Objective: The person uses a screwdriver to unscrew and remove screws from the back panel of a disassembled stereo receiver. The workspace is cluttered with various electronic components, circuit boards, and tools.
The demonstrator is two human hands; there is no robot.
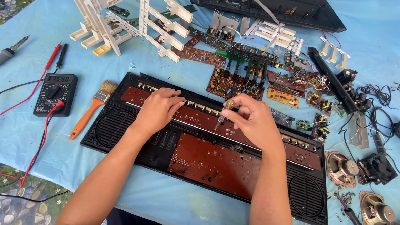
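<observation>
A long black keyboard case (125,87) lies open on the blue cloth, with brown circuit boards (212,164) inside it. My left hand (158,109) rests palm down on the upper brown board near the case's back edge, holding it. My right hand (254,121) grips a small screwdriver (223,114) with a clear handle, tip down on the narrow brown board. Round speaker grilles (306,196) sit at both ends of the case.
A black multimeter (55,94) with red and black leads and an orange-handled brush (89,110) lie at left. White key sections (137,25), loose circuit boards (237,79), cables, speakers (341,166) and screws crowd the back and right. A soldering iron (12,49) lies far left.
</observation>
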